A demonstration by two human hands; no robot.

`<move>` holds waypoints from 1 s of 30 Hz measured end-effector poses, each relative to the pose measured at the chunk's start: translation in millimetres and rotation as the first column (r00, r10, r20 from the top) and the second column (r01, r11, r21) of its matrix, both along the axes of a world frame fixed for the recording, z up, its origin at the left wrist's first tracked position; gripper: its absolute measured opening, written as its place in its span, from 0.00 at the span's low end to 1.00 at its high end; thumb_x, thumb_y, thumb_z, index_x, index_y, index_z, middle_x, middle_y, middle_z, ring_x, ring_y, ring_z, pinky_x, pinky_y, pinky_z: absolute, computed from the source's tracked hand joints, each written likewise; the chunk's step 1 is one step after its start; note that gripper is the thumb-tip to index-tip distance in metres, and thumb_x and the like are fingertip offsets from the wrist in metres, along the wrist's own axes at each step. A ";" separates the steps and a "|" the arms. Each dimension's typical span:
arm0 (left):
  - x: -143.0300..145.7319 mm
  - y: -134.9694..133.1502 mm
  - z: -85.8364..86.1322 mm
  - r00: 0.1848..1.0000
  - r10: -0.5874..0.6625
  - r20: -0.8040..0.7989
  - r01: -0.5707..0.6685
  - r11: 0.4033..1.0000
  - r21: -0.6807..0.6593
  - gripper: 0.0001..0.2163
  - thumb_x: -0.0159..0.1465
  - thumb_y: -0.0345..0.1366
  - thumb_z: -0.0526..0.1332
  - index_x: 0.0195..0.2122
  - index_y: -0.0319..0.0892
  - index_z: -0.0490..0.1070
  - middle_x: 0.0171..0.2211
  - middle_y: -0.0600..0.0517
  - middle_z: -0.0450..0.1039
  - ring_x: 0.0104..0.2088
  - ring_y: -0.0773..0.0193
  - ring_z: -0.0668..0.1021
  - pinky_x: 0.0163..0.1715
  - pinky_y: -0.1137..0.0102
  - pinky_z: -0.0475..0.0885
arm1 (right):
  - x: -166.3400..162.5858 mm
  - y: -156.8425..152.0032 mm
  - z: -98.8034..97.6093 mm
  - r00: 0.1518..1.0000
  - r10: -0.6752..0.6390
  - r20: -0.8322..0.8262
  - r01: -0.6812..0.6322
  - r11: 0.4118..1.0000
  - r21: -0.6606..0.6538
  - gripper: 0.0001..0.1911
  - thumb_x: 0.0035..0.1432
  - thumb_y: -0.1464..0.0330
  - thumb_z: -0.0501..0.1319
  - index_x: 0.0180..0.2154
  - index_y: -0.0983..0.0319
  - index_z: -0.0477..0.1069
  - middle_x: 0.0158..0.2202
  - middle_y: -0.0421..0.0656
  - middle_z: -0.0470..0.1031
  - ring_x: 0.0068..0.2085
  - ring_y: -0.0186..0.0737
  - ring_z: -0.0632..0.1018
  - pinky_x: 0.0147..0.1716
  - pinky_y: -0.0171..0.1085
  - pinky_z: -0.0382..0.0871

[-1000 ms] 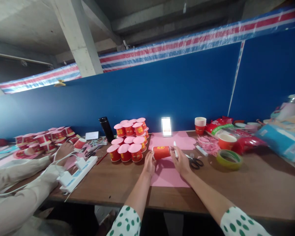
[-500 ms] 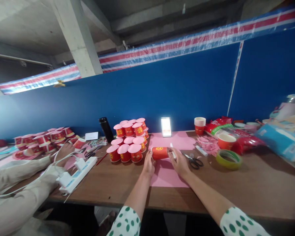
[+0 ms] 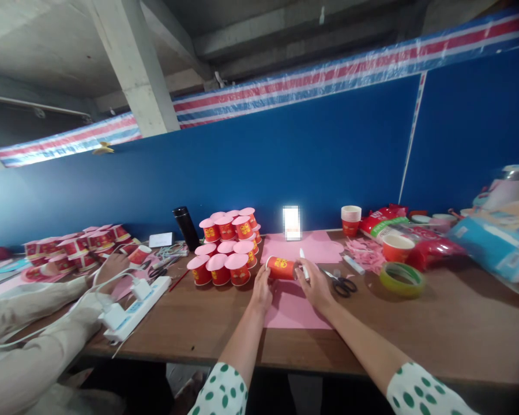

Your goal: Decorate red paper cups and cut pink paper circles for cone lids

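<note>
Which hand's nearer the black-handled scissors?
Right. The right hand is just left of the scissors, holding a white pen-like stick; the left hand is farther left, gripping the left end of the red cup.

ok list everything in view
held paper cup: one, red, centre
slim tool: one, white, centre
pink-topped paper cups: two clusters, red, left
paper sheets: several, pink, centre
scissors: one pair, black handles, right
tape roll: one, yellow, right
upright paper cup: one, red, right
nested paper cups: one stack, red, back right
paper scraps: many, pink, right
plastic packages: some, red and blue, right
cylindrical flask: one, black, back left
power strip: one, white, left
partition: one, blue, behind table
co-worker's sleeves: two, beige, left
left hand: one, bare, holding cup
right hand: one, bare, holding tool
</note>
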State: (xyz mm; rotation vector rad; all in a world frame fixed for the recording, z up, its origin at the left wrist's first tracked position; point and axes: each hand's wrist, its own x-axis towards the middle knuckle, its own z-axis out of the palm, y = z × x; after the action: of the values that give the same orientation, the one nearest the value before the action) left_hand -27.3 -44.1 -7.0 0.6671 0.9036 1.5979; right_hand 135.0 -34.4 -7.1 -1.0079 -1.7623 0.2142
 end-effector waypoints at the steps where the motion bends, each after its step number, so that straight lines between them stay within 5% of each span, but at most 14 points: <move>1: -0.1 0.2 -0.1 1.000 0.002 -0.003 -0.002 1.000 -0.002 0.21 0.50 0.41 0.66 0.46 0.45 0.69 0.39 0.50 0.72 0.35 0.66 0.75 0.32 0.73 0.69 | -0.2 0.3 -0.2 1.000 0.002 -0.006 -0.002 1.000 0.006 0.16 0.63 0.64 0.50 0.49 0.62 0.67 0.46 0.50 0.75 0.46 0.45 0.76 0.43 0.42 0.72; 11: 1.7 -3.4 1.0 0.995 -0.078 -0.064 0.076 0.997 -0.033 0.19 0.49 0.45 0.66 0.40 0.47 0.68 0.25 0.56 0.69 0.22 0.68 0.72 0.18 0.75 0.63 | 1.3 1.0 1.5 0.997 -0.012 -0.073 0.015 0.999 0.040 0.16 0.62 0.63 0.50 0.48 0.62 0.67 0.46 0.51 0.75 0.47 0.46 0.76 0.44 0.44 0.72; 20: 1.9 1.7 -3.4 0.997 -0.057 -0.060 0.060 0.997 0.056 0.14 0.45 0.42 0.70 0.29 0.42 0.69 0.24 0.55 0.67 0.26 0.69 0.71 0.25 0.75 0.67 | 1.8 -1.1 5.8 0.993 -0.027 -0.112 0.034 0.998 0.057 0.16 0.64 0.62 0.49 0.47 0.62 0.67 0.45 0.50 0.75 0.46 0.45 0.75 0.46 0.44 0.70; 24: 2.9 2.4 -1.6 0.999 -0.018 -0.028 0.021 0.994 0.108 0.18 0.48 0.50 0.68 0.29 0.41 0.69 0.28 0.54 0.69 0.30 0.69 0.72 0.30 0.74 0.69 | 1.3 -0.6 4.4 0.995 -0.017 -0.095 0.024 0.997 0.073 0.15 0.63 0.62 0.49 0.46 0.62 0.67 0.44 0.50 0.75 0.46 0.45 0.76 0.45 0.44 0.70; 30: 1.3 -0.6 1.2 0.998 -0.027 -0.057 0.025 0.999 -0.030 0.24 0.48 0.59 0.64 0.29 0.41 0.68 0.20 0.55 0.65 0.22 0.68 0.70 0.16 0.75 0.59 | -0.3 -3.3 5.1 0.999 0.008 -0.051 -0.002 0.992 0.123 0.14 0.63 0.64 0.50 0.46 0.61 0.67 0.43 0.50 0.75 0.45 0.46 0.76 0.45 0.45 0.70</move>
State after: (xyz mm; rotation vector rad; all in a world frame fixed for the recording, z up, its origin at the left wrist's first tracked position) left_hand -26.0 -44.8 -5.8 0.7052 0.9548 1.5463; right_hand 134.7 -37.6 -1.9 -0.9014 -1.7098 0.1319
